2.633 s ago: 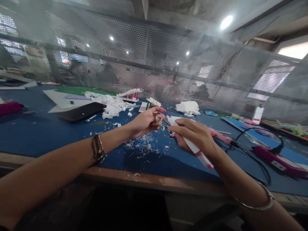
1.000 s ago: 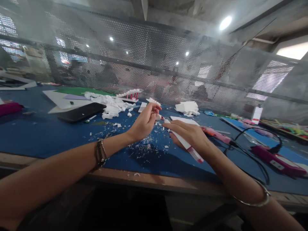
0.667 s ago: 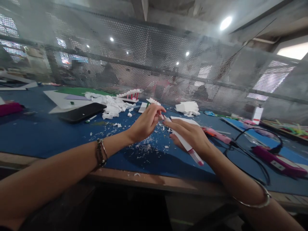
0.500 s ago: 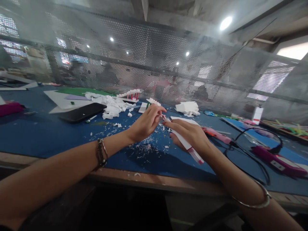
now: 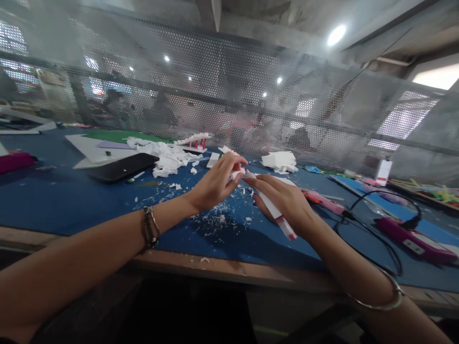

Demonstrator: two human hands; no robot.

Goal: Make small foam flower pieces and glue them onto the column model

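My right hand (image 5: pixel 283 196) is closed around a white pen (image 5: pixel 270 205) with a clear, red-tinted rear end that points down and to the right. The pen's front end reaches toward my left hand (image 5: pixel 218 184). My left fingers are curled and pinch a small white piece (image 5: pixel 237 175), which looks like crumpled paper or foam; part of it is hidden behind the fingers. Whether the pen touches the piece I cannot tell. White shavings (image 5: pixel 220 220) lie scattered on the blue table below both hands. A small white model with green posts stands partly hidden behind my left hand.
Crumpled white tissue (image 5: pixel 168 160) and a black phone (image 5: pixel 125 167) lie to the left. Farther back are a small model with red posts (image 5: pixel 199 141) and a white paper stack (image 5: pixel 279 161). To the right lie a pink glue gun (image 5: pixel 326 201), its black cable and a purple power strip (image 5: pixel 412 241).
The white piece now shows between my left fingers. My right hand's pen has shifted slightly, its rear end moving left and up. Both forearms are nearly unmoved.
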